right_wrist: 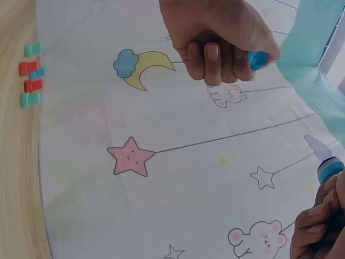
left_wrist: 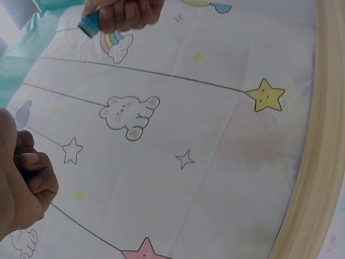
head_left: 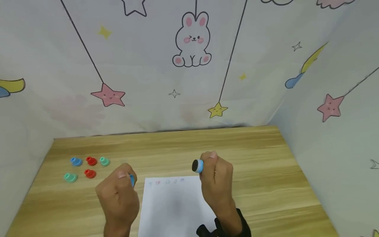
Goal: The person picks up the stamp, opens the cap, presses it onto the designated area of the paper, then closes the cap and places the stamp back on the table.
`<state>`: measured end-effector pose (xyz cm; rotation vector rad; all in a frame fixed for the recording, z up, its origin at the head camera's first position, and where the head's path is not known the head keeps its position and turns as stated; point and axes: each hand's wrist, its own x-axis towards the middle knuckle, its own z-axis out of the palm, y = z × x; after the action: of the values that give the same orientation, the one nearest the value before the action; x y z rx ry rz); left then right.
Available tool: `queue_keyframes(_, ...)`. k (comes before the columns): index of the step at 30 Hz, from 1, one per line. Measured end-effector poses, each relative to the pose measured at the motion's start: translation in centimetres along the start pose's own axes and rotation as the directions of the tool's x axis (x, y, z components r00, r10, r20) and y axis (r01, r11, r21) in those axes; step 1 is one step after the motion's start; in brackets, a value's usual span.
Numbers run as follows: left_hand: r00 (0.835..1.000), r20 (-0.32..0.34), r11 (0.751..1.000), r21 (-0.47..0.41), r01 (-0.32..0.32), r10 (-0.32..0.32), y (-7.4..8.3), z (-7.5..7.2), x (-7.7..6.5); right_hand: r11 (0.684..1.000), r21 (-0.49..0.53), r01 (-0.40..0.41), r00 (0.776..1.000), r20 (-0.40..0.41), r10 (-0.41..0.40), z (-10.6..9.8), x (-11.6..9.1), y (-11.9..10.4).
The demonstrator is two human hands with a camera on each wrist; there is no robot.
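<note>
My right hand [head_left: 217,179] grips a blue stamp [head_left: 200,166], its dark round face pointing left, above the top right of a white paper sheet [head_left: 171,207]. Left of the sheet, my left hand [head_left: 119,194] is curled round a small blue piece [head_left: 132,180], mostly hidden in the fist; it shows as a blue end [right_wrist: 257,60] in the right wrist view. Both hands are raised. Along the sheet's top edge runs a row of several faint small printed marks [head_left: 167,181].
Several toy stamps stand at the table's left: a blue one [head_left: 76,161], red ones [head_left: 91,161] and green ones [head_left: 104,161]. Behind the wooden table [head_left: 266,164] hangs a white cloth [head_left: 148,65] with cartoon stars and a rabbit. A black wrist strap [head_left: 244,223] is on the right wrist.
</note>
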<state>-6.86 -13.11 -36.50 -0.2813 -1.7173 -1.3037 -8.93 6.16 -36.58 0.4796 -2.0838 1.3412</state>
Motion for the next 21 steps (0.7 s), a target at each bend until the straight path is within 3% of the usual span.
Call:
queue_keyframes(3, 0.997, 0.001, 0.996, -0.03, -0.079, 0.079, 0.4, 0.1, 0.1, 0.991, 0.098, -0.087, 0.994, 0.067, 0.081, 0.1, 0.1, 0.1)
queue_keyframes(7, 0.991, -0.067, 0.981, -0.148, -0.128, 0.119, 0.8, 0.4, 0.4, 0.973, 0.15, -0.174, 0.978, 0.141, 0.153, 0.5, 0.0, 0.2)
queue_keyframes(12, 0.968, -0.195, 0.914, -0.341, -0.22, 0.16, 1.3, 0.3, 0.9, 0.973, 0.098, -0.208, 0.946, 0.271, 0.175, 1.6, -0.3, 0.4)
queue_keyframes(15, 0.94, -0.296, 0.88, -0.385, -0.279, 0.168, 1.9, 0.0, 1.4, 0.975, 0.024, -0.223, 0.901, 0.386, 0.196, 2.9, -0.3, 0.6)
queue_keyframes(18, 0.904, -0.392, 0.859, -0.392, -0.33, 0.169, 2.3, -0.3, 1.6, 0.969, -0.037, -0.242, 0.837, 0.497, 0.228, 4.3, -0.2, 0.8)
queue_keyframes(21, 0.866, -0.467, 0.819, -0.417, -0.395, 0.18, 2.3, -0.6, 1.6, 0.965, -0.053, -0.256, 0.778, 0.581, 0.239, 5.9, -0.1, 1.0)
